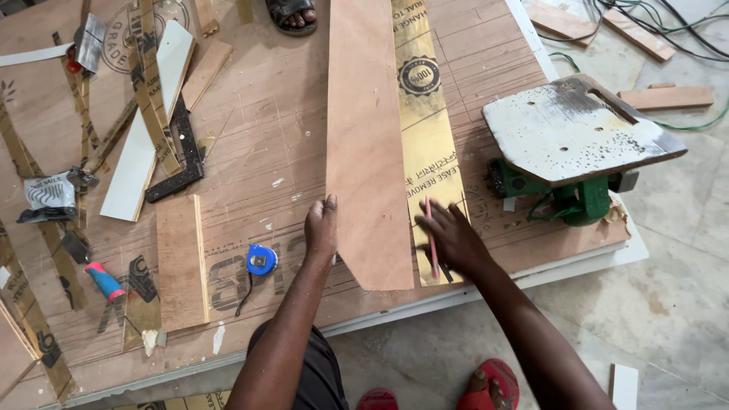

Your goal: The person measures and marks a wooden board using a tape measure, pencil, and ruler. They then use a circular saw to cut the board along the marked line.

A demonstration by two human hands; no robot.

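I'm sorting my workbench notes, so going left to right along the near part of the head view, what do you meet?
Screwdriver with red and blue handle → short plywood piece → blue tape measure → left hand → long plywood strip → right hand holding a pink pencil → green power tool.

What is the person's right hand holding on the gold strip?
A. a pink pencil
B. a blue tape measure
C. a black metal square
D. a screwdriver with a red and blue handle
A: the right hand grips a thin pink pencil with its tip on the gold strip, while the blue tape measure lies untouched near the left hand, which rests on the plywood board.
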